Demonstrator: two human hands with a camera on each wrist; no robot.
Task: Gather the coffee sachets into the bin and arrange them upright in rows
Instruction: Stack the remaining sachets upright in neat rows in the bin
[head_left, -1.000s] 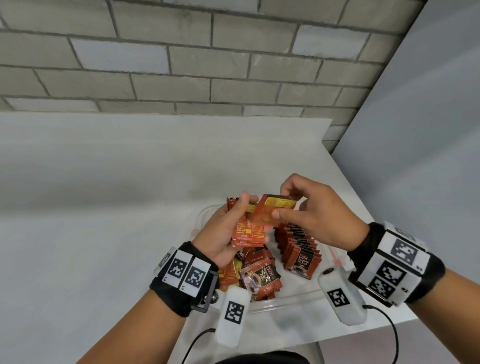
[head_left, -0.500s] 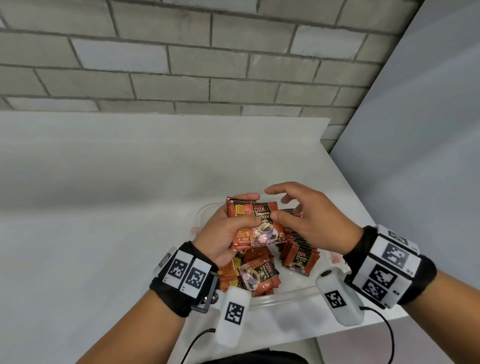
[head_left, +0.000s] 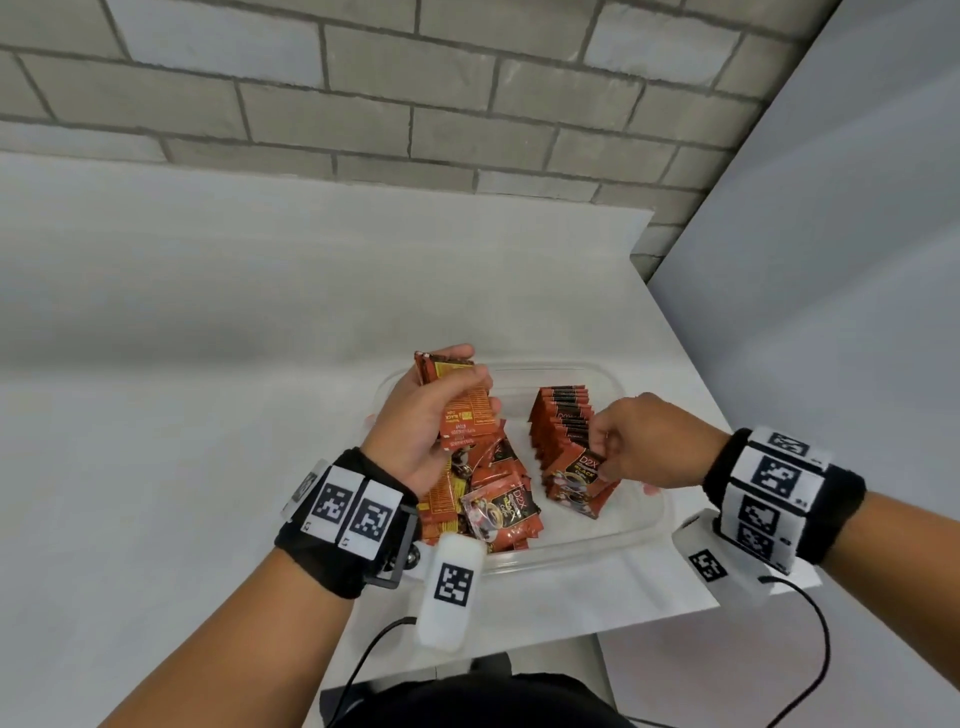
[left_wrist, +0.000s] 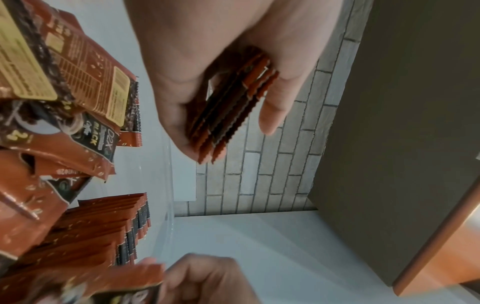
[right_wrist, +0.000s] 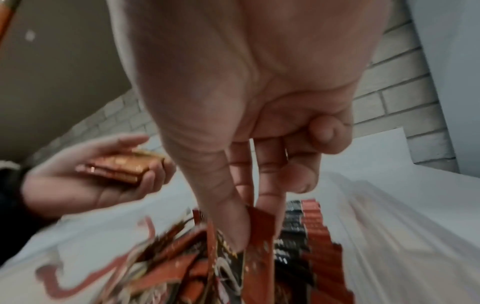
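With our right hand (head_left: 641, 441) we pinch one sachet (head_left: 579, 480) by its top edge between thumb and fingers, at the near end of the row (head_left: 561, 421) inside the bin (head_left: 613, 540); to do this step well, we judge it best to lower it straight, set its bottom edge on the bin floor, press it flat against the sachet behind and only then let go, so the row does not fan out or topple toward us. Our left hand (head_left: 426, 415) grips a small stack (head_left: 462, 405) of sachets above the far left of the bin, fingers curled round it, ready to feed the next one. The sachets are flat red-orange packets with a dark panel, a coffee cup picture and serrated ends; their backs carry a yellow label. The row stands upright, slightly leaning, on the right side of the clear bin, while a loose pile (head_left: 493, 499) lies jumbled on the left side. The bin sits near the corner of the white tabletop (head_left: 208, 364)
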